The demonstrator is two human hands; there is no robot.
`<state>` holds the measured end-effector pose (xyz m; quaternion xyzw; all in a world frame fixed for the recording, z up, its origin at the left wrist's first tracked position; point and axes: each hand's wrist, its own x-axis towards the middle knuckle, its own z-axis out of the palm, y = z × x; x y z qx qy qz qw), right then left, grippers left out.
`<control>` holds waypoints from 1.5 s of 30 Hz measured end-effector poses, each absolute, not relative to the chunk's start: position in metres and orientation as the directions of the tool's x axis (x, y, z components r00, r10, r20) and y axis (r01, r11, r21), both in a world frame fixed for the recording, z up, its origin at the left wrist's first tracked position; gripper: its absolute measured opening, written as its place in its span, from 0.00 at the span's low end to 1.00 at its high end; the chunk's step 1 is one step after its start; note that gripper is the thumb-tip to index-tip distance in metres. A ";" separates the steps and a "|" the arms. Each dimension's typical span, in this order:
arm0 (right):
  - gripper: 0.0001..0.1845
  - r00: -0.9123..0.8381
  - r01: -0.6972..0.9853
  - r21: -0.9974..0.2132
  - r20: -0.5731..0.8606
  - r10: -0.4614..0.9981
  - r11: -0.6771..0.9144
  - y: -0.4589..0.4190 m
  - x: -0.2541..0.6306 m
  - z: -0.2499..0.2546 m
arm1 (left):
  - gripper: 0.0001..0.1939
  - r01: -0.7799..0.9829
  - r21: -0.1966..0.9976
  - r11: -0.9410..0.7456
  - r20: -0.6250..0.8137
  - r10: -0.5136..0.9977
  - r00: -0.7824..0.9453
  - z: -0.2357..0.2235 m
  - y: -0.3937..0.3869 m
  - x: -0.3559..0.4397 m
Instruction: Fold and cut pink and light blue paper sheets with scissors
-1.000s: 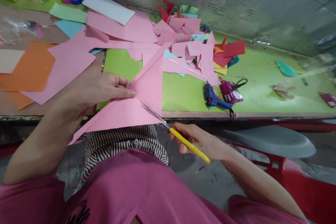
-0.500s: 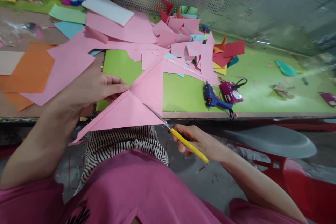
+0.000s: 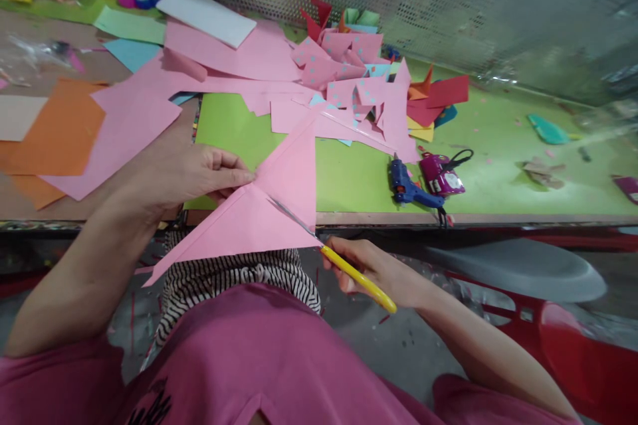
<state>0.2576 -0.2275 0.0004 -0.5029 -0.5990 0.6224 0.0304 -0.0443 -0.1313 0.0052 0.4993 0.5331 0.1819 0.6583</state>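
Pink paper [image 3: 286, 172] is jutting over the bench's [image 3: 349, 179] near edge; your left hand [image 3: 197, 169] is pinching it between fingers, your right hand [image 3: 373, 269] is gripping yellow-handled scissors [image 3: 343, 264] across it, and a blue glue gun [image 3: 403, 187] is lying to the right.

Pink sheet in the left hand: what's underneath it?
Around the pink sheet, green tabletop shows to the sides and striped trousers below its lower edge; whatever lies directly beneath is covered.

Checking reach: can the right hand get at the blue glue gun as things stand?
Likely not until it's free: the right hand holds yellow-handled scissors at the pink paper. Nothing visible blocks the way to the blue glue gun.
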 end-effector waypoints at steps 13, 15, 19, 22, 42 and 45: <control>0.14 -0.466 0.597 -0.757 -0.597 0.653 -0.266 -0.225 0.252 0.001 | 0.11 0.323 0.831 0.453 -0.552 0.742 0.381 0.015 -0.134 -0.036; 0.15 -0.461 0.600 -0.753 -0.602 0.652 -0.271 -0.225 0.250 0.003 | 0.11 0.313 0.832 0.458 -0.552 0.742 0.381 0.017 -0.135 -0.035; 0.13 -0.445 0.586 -0.739 -0.637 0.630 -0.333 -0.226 0.249 0.005 | 0.13 0.324 0.842 0.432 -0.535 0.746 0.397 0.017 -0.136 -0.035; 0.13 -0.433 0.577 -0.733 -0.649 0.625 -0.361 -0.227 0.250 0.005 | 0.14 0.327 0.843 0.427 -0.533 0.745 0.402 0.016 -0.136 -0.034; 0.15 -0.430 0.590 -0.735 -0.636 0.641 -0.333 -0.227 0.249 0.002 | 0.15 0.250 0.837 0.487 -0.544 0.686 0.483 0.007 -0.137 -0.037; 0.17 -0.431 0.588 -0.738 -0.631 0.645 -0.330 -0.227 0.249 0.001 | 0.15 0.238 0.835 0.496 -0.544 0.679 0.493 0.008 -0.137 -0.037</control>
